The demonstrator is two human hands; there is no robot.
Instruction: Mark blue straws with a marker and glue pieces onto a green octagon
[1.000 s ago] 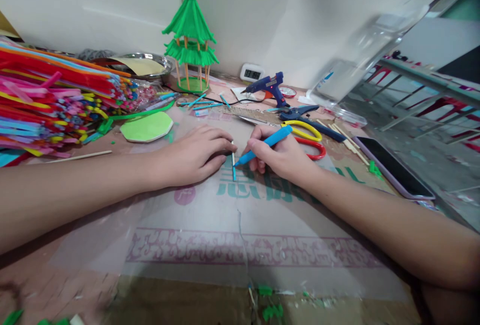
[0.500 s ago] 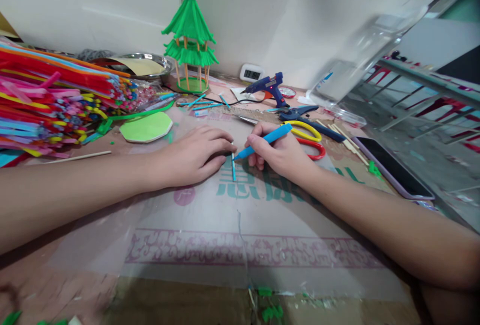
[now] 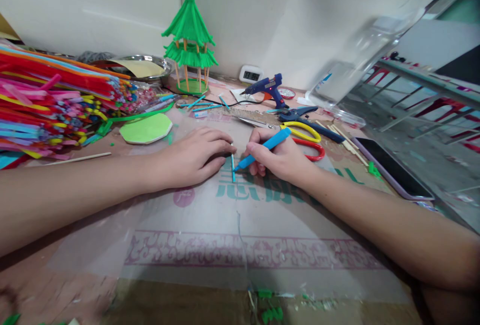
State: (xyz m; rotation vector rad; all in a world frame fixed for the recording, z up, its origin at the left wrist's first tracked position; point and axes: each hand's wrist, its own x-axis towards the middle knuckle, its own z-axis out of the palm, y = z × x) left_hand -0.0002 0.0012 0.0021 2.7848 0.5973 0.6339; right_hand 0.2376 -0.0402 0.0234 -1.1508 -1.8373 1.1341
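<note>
Between my two hands a short thin stick (image 3: 233, 165), coloured blue over most of its length, lies on a translucent plastic sheet (image 3: 180, 222). My left hand (image 3: 200, 155) pins the stick's upper part with its fingertips, which hide some of it. In my right hand (image 3: 272, 152) a blue marker (image 3: 266, 149) is gripped like a pen, its tip touching the stick near the lower end. Scissors (image 3: 300, 127) with yellow and red handles lie just behind my right hand. A light green octagonal piece (image 3: 146, 128) is behind my left wrist.
A green-roofed pavilion model (image 3: 190, 50) stands at the back, near a white timer (image 3: 251, 73) and a blue glue gun (image 3: 266, 86). Pliers (image 3: 300, 113), bare sticks (image 3: 350, 145) and a phone (image 3: 393, 167) lie right. Pipe cleaners (image 3: 56, 100) are piled left.
The marker's tip has slid down the stick towards its near end, and my right hand has shifted slightly with it. My left hand keeps its place on the stick.
</note>
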